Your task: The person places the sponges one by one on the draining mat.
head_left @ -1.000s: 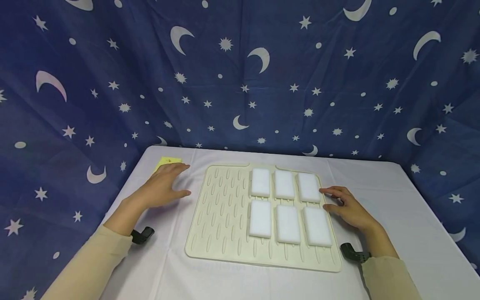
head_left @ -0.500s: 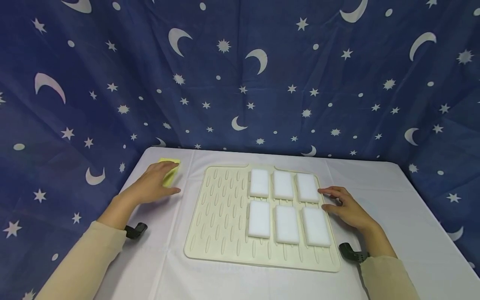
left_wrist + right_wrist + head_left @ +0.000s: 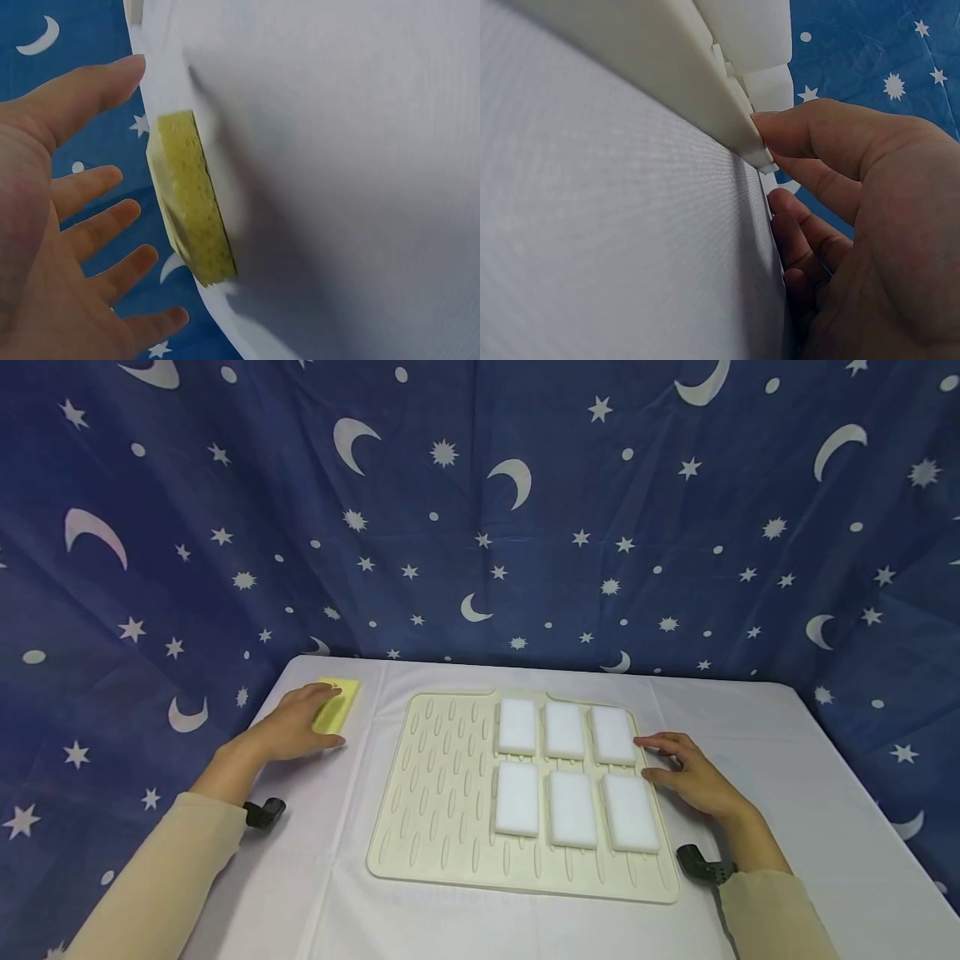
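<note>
A yellow sponge (image 3: 336, 706) lies at the table's far left corner, partly covered by my left hand (image 3: 288, 722). In the left wrist view the sponge (image 3: 193, 199) stands in front of spread fingers (image 3: 112, 225), with a gap between them and it. My right hand (image 3: 693, 781) rests at the right edge of a cream ribbed mat (image 3: 442, 777), thumb and forefinger apart and relaxed. Its thumb (image 3: 795, 129) touches the mat's rim (image 3: 727, 112) in the right wrist view. On the mat's right half lie several white sponges (image 3: 573, 810) in two rows.
White cloth (image 3: 420, 918) covers the table. Behind and beside it hangs a blue curtain (image 3: 420, 468) with moons and stars. A black wrist camera (image 3: 264, 812) sits on the left wrist and another black wrist camera (image 3: 701, 864) on the right.
My left hand has moved left and slightly down, uncovering more of the yellow sponge. The right hand has stayed at the mat's edge. The whole head view has shifted slightly.
</note>
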Motion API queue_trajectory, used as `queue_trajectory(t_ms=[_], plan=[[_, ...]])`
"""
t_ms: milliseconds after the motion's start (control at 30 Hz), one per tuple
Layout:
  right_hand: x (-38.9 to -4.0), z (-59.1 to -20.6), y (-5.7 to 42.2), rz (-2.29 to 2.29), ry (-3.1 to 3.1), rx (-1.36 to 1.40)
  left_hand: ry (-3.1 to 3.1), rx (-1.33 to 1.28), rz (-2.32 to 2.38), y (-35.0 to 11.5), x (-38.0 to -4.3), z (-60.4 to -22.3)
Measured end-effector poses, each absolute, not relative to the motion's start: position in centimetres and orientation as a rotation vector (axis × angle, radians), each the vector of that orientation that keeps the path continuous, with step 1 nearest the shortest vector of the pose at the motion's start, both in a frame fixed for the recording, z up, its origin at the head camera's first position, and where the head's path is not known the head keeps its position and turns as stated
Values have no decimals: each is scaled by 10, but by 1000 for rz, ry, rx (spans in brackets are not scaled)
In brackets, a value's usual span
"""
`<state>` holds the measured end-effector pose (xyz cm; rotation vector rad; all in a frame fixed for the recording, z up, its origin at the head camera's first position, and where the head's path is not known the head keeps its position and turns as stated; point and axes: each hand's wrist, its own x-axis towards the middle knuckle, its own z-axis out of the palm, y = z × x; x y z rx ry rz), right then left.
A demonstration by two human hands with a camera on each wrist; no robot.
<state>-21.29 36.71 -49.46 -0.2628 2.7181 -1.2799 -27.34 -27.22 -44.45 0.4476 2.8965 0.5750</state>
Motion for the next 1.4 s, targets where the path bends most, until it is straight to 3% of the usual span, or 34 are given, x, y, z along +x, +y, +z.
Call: queue_trajectory(t_ms=[1400], plan=[[-213,-499,370,-1276,2729,-269,2713,447,443,-277,-315,-441]])
